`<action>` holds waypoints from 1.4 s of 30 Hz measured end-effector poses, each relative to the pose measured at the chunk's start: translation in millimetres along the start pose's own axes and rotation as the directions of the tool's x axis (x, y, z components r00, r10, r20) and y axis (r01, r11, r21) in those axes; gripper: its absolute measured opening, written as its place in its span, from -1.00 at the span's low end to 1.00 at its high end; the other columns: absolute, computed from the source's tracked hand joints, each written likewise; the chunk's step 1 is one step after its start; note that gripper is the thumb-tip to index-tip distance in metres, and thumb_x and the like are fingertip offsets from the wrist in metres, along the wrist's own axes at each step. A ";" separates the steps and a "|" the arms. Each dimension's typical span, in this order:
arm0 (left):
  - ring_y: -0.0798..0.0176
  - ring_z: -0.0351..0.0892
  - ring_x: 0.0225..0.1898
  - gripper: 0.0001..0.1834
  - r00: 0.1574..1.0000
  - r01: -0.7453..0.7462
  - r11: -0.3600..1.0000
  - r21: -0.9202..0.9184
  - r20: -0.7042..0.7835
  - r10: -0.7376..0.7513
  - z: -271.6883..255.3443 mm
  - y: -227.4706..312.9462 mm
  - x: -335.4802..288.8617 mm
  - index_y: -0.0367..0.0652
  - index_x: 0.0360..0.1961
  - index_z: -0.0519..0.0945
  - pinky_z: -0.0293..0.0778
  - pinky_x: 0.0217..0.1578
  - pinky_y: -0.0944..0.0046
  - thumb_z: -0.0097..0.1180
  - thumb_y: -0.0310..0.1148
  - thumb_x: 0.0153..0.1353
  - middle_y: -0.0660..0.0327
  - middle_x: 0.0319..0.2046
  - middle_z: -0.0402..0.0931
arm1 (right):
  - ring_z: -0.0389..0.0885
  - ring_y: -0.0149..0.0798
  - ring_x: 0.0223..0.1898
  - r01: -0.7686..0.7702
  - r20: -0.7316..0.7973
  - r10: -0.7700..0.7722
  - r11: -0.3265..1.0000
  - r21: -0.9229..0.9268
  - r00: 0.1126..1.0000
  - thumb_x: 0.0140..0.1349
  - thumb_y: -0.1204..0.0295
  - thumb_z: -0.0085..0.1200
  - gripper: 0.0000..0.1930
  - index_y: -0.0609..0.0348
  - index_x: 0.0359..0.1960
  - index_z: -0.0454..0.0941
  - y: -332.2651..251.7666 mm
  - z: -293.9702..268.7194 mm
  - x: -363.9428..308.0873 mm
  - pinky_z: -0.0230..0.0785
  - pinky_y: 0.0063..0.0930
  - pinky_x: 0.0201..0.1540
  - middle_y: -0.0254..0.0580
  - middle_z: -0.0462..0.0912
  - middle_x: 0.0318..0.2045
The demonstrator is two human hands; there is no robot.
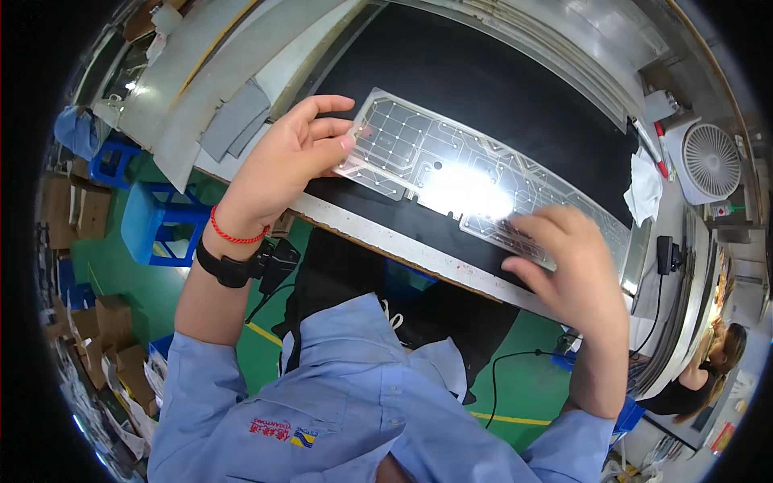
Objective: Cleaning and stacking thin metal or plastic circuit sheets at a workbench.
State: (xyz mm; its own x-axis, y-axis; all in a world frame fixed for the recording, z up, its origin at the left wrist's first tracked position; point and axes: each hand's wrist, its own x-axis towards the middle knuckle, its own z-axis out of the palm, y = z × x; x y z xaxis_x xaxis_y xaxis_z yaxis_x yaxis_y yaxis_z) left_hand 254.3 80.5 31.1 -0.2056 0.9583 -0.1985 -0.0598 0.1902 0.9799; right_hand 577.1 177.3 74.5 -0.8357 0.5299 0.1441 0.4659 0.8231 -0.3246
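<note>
Head view, looking down at a black-topped bench (499, 97) w/ a pale front edge.

A long, thin, clear plastic sheet (419, 149) w/ printed circuit lines and dots is lying flat on the black surface. Its long axis is running from upper left to lower right, roughly along the bench's front edge. Strong lamp glare is washing out its middle.

Left hand (282, 165), wearing a red cord and black watch at the wrist, is reaching in from the left. Its grip is pinching the sheet's left end: fingertips on top near the corner, thumb hidden, so whether it's under the edge can't be told.

Right hand (572, 266) is sitting over the sheet's right part, fingers curled down and pressing on it; grip isn't closed around anything I can see, more a flat hold-down.

So each hand is at one end of the sheet, the span between them lying along its length.

Far right: white cloth (644, 189), red pen (660, 149), small white fan (711, 161). Another person (708, 370) is working at lower right.
</note>
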 end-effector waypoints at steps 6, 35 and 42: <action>0.43 0.60 -0.16 -0.44 0.998 -0.054 0.997 0.047 0.025 0.052 9.4 -5.0 9.0 -0.36 0.33 0.26 0.50 -0.13 0.47 0.11 -0.57 0.34 0.16 -0.17 0.60 | 0.58 0.02 -0.22 0.035 -0.034 -0.032 0.996 0.078 0.999 0.17 0.37 0.28 -0.77 0.23 -0.21 0.60 24.9 2.2 47.6 0.43 -0.18 -0.16 -0.08 0.58 -0.33; 0.58 0.42 -0.57 -0.41 0.959 -0.137 0.959 0.247 -0.210 0.191 33.4 -10.8 9.3 -0.38 0.22 0.42 0.29 -0.57 0.55 0.37 -0.45 0.20 0.42 -0.62 0.42 | 0.49 -0.17 0.16 -0.019 -0.167 0.090 0.923 0.385 0.982 0.40 0.15 0.12 -0.49 0.14 0.29 0.48 39.6 56.4 62.8 0.33 -0.36 0.20 -0.10 0.61 0.10; 0.60 0.36 -0.62 -0.36 0.955 -0.146 0.930 0.337 -0.198 0.222 35.9 -9.1 7.8 -0.37 0.26 0.42 0.26 -0.60 0.55 0.39 -0.37 0.21 0.44 -0.65 0.39 | 0.52 -0.07 0.09 0.004 -0.157 0.110 0.806 0.591 0.982 0.40 0.07 0.10 -0.47 0.27 0.18 0.55 40.1 56.6 65.9 0.36 -0.29 0.15 -0.03 0.66 -0.04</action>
State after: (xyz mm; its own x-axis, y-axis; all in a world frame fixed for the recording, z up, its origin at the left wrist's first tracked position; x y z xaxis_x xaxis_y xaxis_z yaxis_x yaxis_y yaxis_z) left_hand 288.3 94.0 21.3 -0.4027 0.9150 0.0244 0.3041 0.1086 0.9464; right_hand 524.3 233.7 18.1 -0.7236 0.6425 0.2524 0.2002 0.5453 -0.8140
